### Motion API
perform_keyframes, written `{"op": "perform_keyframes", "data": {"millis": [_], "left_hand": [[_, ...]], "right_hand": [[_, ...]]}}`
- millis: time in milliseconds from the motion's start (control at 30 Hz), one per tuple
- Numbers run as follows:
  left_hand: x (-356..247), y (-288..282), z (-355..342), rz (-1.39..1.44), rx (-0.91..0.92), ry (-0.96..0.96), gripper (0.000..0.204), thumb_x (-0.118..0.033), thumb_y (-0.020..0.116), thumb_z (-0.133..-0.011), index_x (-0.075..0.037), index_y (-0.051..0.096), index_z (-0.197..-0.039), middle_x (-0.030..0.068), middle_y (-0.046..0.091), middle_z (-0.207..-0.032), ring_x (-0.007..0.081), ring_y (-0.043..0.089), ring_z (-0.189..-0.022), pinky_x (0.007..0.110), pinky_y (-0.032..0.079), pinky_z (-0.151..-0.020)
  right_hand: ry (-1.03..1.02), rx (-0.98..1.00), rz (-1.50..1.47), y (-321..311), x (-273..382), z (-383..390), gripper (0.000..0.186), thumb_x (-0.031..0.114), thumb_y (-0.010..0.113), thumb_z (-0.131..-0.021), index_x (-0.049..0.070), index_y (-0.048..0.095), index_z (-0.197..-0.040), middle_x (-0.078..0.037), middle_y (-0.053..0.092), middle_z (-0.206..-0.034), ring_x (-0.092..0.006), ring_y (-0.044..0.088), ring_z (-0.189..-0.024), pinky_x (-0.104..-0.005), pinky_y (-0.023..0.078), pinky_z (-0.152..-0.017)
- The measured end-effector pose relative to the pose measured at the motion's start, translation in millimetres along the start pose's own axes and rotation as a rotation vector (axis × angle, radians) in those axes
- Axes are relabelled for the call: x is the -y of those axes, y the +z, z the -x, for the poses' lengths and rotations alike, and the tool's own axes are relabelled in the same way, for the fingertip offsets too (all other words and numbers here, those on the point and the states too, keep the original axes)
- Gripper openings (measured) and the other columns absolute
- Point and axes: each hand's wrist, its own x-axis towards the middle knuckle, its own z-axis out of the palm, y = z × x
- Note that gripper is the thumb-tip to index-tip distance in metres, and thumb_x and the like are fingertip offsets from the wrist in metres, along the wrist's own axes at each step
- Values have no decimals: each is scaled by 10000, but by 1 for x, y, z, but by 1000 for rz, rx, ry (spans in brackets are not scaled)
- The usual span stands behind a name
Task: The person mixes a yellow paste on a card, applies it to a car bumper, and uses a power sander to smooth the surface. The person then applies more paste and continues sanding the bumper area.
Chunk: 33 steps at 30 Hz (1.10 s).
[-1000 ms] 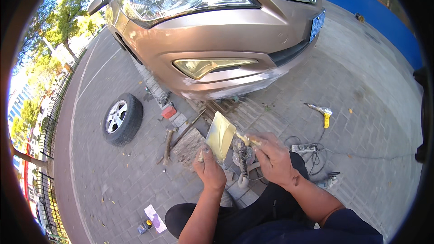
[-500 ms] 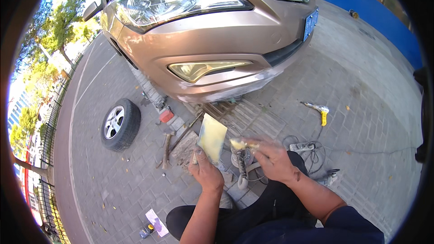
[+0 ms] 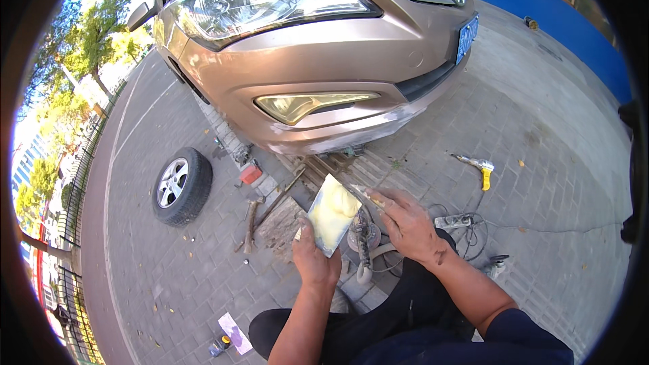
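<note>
My left hand (image 3: 314,257) is closed around the lower edge of a flat mixing board (image 3: 327,240), tilted up in front of me. Pale yellow putty (image 3: 331,211) coats most of its face, thicker toward the upper right. In my right hand (image 3: 411,231) is a thin putty spreader (image 3: 366,195), its tip beside the board's upper right edge; the fingers hide much of it. Beyond both hands is the car's bronze front bumper (image 3: 318,67), with whitish dull patches along its lower edge (image 3: 378,134).
A wheel (image 3: 182,187) lies on the paving at left. Near it are a red block (image 3: 251,174), a hammer (image 3: 251,224) and a wooden board (image 3: 284,228). A sander (image 3: 364,236) with a hose sits beyond my knees. A yellow-handled air tool (image 3: 476,165) and a power strip (image 3: 453,221) with cables lie right.
The board has shifted right and tilted. The putty now shows as a raised lump on it. My right hand has brought the spreader, earlier loaded with putty, to the board's edge.
</note>
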Motion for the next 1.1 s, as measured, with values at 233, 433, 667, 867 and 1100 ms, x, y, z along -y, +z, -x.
{"op": "perform_keyframes", "data": {"millis": [233,433,667,867,1100], "left_hand": [[3,9,7,-104,24,132,436,-339,548,-1185,63,633,-1331,187,738,-1290,293,755,-1145,450,616,-994],[-9,8,-5,-180,7,282,465,-360,548,-1185,76,673,-1289,166,754,-1218,257,753,-1057,397,591,-941],[-2,5,7,-876,246,714,452,-305,564,-1165,108,742,-1213,177,740,-1087,245,696,-939,313,514,-850],[-4,12,9,-1064,322,859,432,-276,552,-1163,111,735,-1220,218,734,-1054,301,700,-891,383,536,-807],[-2,5,5,-901,196,653,448,-288,503,-1192,95,735,-1177,164,746,-1030,239,690,-904,355,525,-810]], "right_hand": [[-240,-11,259,30,37,12,575,64,737,-893,240,760,-1440,-145,659,-1442,-410,614,-1308,-533,497,-1149],[-41,133,-105,17,26,29,444,96,691,-1016,151,719,-1455,-121,734,-1298,-330,701,-1183,-456,563,-1059],[433,-107,-559,10,5,-5,300,134,601,-1158,-28,680,-1399,-43,748,-1237,-91,620,-1123,-286,516,-996],[310,-1,-355,8,17,-5,298,115,635,-1106,-17,698,-1366,-152,754,-1225,-251,705,-1125,-337,542,-988],[-146,142,-182,20,13,23,455,-18,664,-970,79,722,-1410,-134,737,-1324,-362,699,-1225,-427,600,-998]]}}
